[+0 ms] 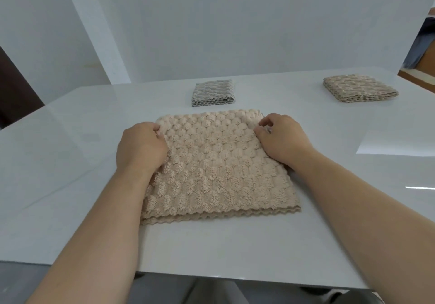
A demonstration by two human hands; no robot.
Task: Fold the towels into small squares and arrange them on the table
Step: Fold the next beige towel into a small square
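Observation:
A beige fluffy towel lies folded in two layers on the white table, right in front of me. My left hand grips its left edge near the far corner with curled fingers. My right hand pinches the right edge near the far right corner. A grey towel folded into a small square sits behind the beige one. A tan towel, also folded into a small square, sits at the far right of the table.
The table's near edge runs below my forearms. White walls stand behind the table. A dark object is past the table's left corner, and a wooden piece of furniture shows at the far right.

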